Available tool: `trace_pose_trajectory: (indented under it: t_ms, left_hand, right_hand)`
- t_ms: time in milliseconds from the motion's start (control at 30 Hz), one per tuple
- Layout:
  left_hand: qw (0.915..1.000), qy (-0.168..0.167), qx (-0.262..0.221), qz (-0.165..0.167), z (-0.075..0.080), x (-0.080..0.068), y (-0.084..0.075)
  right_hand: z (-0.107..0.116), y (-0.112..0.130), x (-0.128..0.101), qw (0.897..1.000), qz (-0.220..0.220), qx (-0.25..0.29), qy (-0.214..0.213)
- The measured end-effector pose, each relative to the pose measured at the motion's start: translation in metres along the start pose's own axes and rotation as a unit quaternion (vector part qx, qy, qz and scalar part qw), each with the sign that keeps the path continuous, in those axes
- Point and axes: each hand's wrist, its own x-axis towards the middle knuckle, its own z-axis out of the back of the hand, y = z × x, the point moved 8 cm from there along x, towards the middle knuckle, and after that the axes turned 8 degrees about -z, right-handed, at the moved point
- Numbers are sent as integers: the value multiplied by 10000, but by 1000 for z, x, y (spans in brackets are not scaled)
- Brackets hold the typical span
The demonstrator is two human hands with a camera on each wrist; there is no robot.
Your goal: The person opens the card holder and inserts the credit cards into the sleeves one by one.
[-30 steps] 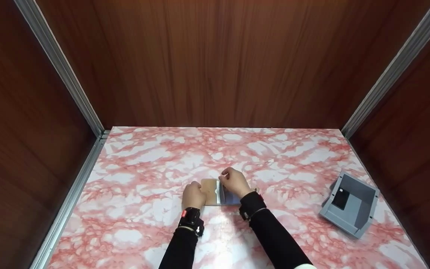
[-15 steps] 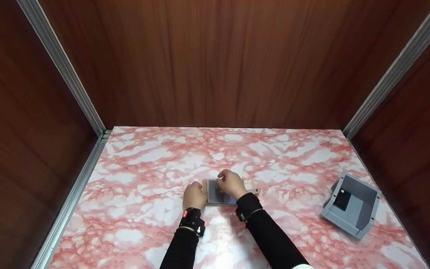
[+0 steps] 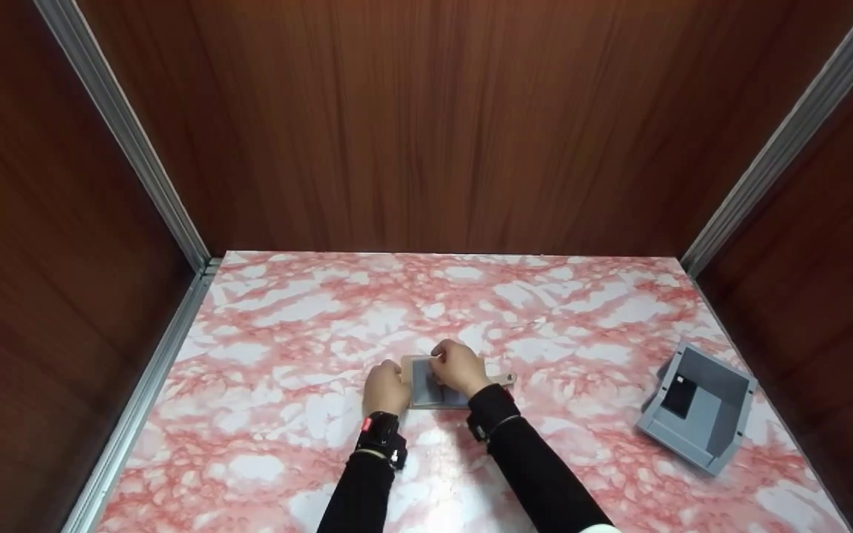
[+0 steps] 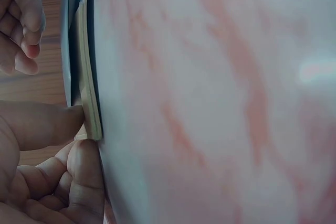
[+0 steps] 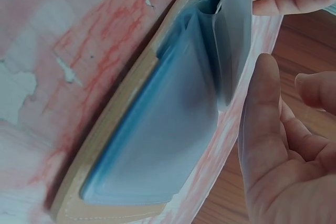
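A tan card holder (image 3: 407, 370) lies opened out on the table, with clear plastic sleeves (image 3: 423, 386) inside. In the right wrist view several sleeves (image 5: 157, 140) fan out on one side, and another group stands raised by the fold. My left hand (image 3: 386, 389) pinches the holder's left edge; the left wrist view shows the thumb on the cover (image 4: 86, 66) and a finger below. Above the sleeves is my right hand (image 3: 463, 366), its thumb and index finger apart in the right wrist view. A pale film runs beside that index finger; whether they touch is unclear.
A snap strap (image 3: 504, 379) sticks out to the holder's right. Farther right stands a grey plastic bin (image 3: 719, 400) with a flat black object (image 3: 680, 395) inside. Brown wood-grain panels (image 3: 426, 133) enclose the marbled red-and-white table (image 3: 286, 326).
A grey sleeve has swung left and lies over the holder's left half, covering most of the tan and silvery area. My right hand has shifted slightly left and down. The left hand has barely moved.
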Motion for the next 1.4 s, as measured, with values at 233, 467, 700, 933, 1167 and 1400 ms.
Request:
trace_pose_trajectory:
  t_ms: [233, 467, 700, 933, 1167, 1400]
  left_hand:
    - [10000, 71, 18, 37, -1, 0, 0]
    - [9999, 118, 7, 78, 0, 0, 1]
    - [9999, 121, 22, 92, 0, 0, 1]
    - [10000, 11, 41, -44, 1, -1, 0]
    - [9999, 98, 32, 23, 0, -1, 0]
    - [9999, 104, 12, 58, 1, -1, 0]
  right_hand:
    - [0, 0, 1, 10000, 43, -75, -34]
    - [3, -3, 0, 9999, 67, 28, -84]
    - [9, -7, -2, 9994, 269, 83, -186]
    - [20, -11, -4, 9984, 307, -138, -453]
    - [35, -15, -9, 9988, 227, 52, -424]
    - [57, -24, -16, 9979, 305, 151, -551]
